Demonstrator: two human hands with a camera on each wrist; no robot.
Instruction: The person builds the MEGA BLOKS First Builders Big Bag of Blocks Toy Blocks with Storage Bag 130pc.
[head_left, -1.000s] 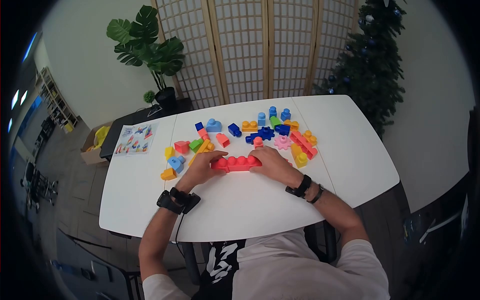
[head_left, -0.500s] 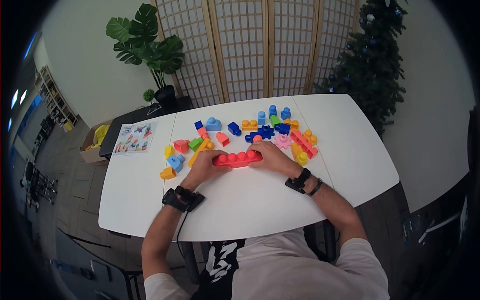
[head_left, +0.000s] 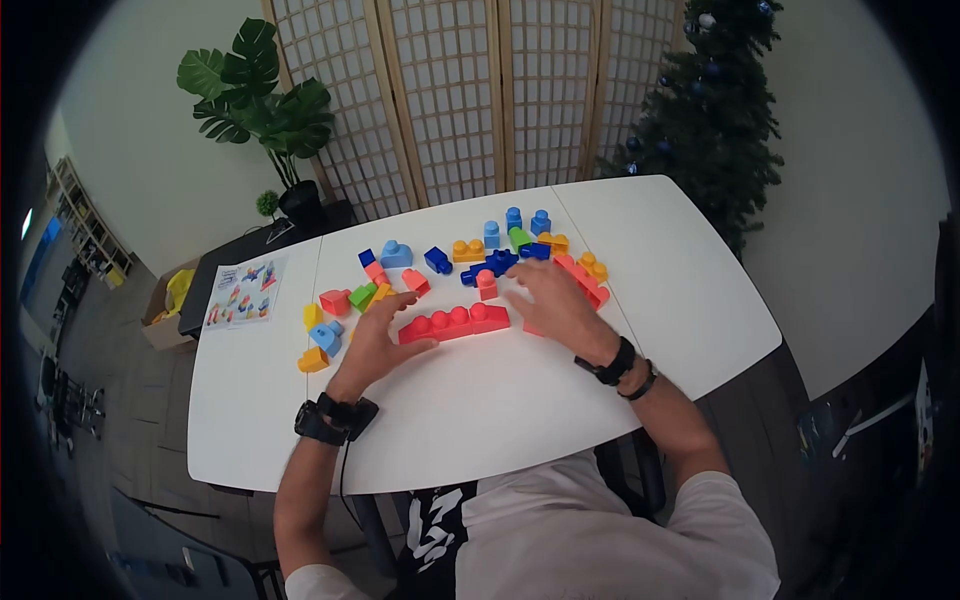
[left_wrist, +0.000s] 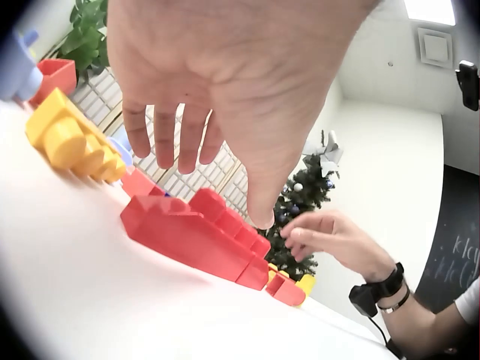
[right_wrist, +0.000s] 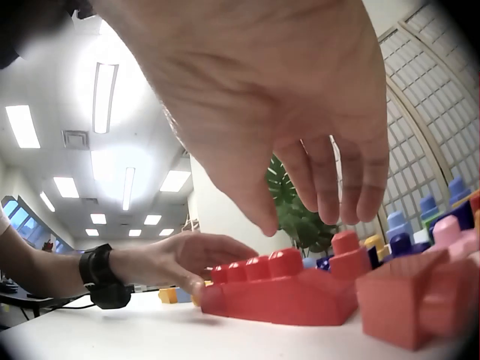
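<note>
A long red building block (head_left: 455, 324) with a row of studs and sloped ends lies on the white table. My left hand (head_left: 372, 350) hovers off its left end, thumb and fingers spread apart around nothing. Past the right end, my right hand (head_left: 562, 308) is raised with its fingers loosely bent and holds nothing. In the right wrist view, a gap separates these fingertips from the studs of the red block (right_wrist: 281, 296) below. A small red block (head_left: 487, 285) stands just behind, and another red block (right_wrist: 397, 304) is under the right hand.
Several loose blocks surround the hands: a light blue one (head_left: 397, 254), an orange one (head_left: 468, 251) and a dark blue gear-shaped piece (head_left: 501, 262). A picture sheet (head_left: 243, 293) lies at the table's left. Behind stands a folding screen (head_left: 450, 100).
Both hands have let go of the long red block and moved outward from its ends, the right one lifting. The block stays on the table. The head view has shifted slightly.
</note>
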